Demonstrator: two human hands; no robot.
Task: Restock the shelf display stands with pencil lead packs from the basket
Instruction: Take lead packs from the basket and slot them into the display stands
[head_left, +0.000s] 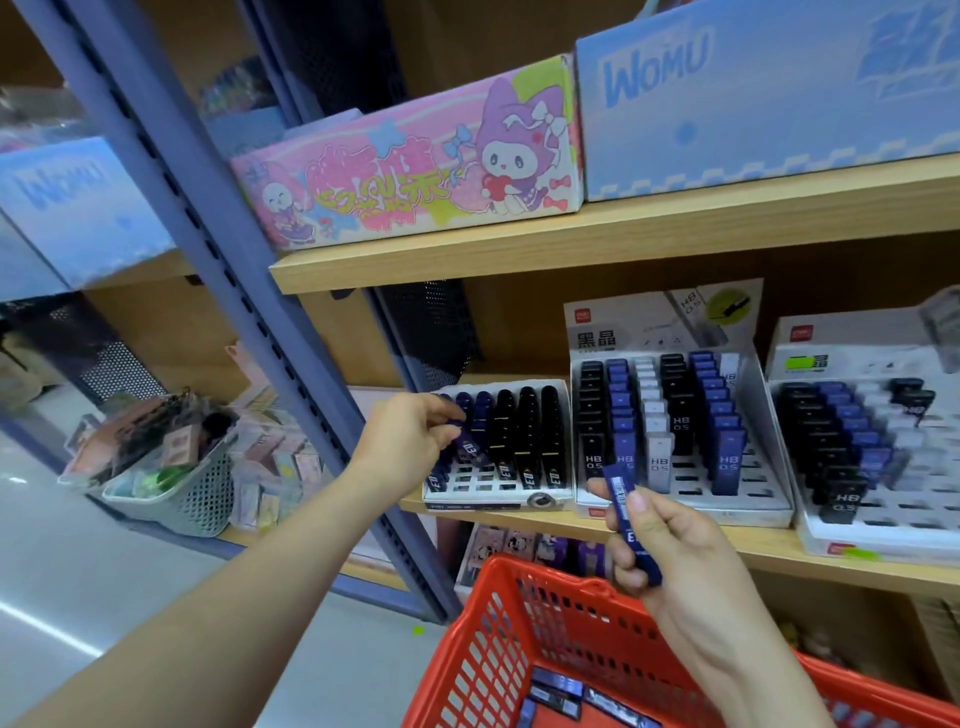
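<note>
pinching pack (470, 451) over stand (493, 487), l hand (410, 441) | r hand (670, 540): 2nd pack (623, 501)

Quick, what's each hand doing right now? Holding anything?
Left hand: pinches a slim dark blue pencil lead pack over the leftmost white display stand.
Right hand: grips a second dark blue lead pack.

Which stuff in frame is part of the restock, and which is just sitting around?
In the job: left hand pinching a blue pack at the left stand; right hand holding a second pack; red basket with spare packs.
Just there: pink cartoon box; WOMU box beside it; grey basket.
</note>
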